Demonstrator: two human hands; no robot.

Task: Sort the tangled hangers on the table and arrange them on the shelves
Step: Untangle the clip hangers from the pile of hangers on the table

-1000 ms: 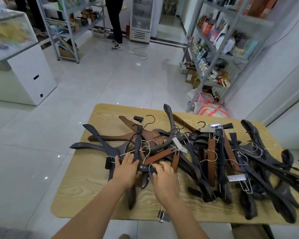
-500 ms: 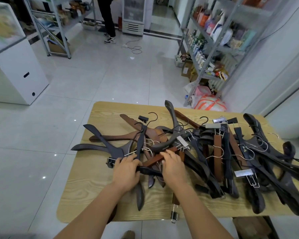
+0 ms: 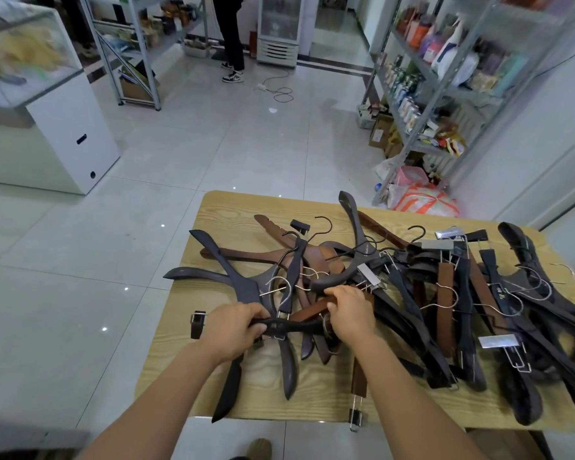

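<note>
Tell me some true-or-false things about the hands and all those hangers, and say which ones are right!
1. The left hand grips a black hanger. True.
2. The right hand lies flat on bare table. False: its fingers curl on the same black hanger, in the pile.
3. Every hanger is black. False: some are brown, like the brown hanger.
4. The hangers lie on a wooden table. True.
5. The hangers already hang on the shelves. False: they are tangled on the table, and the shelves hold bottles and packets.
</note>
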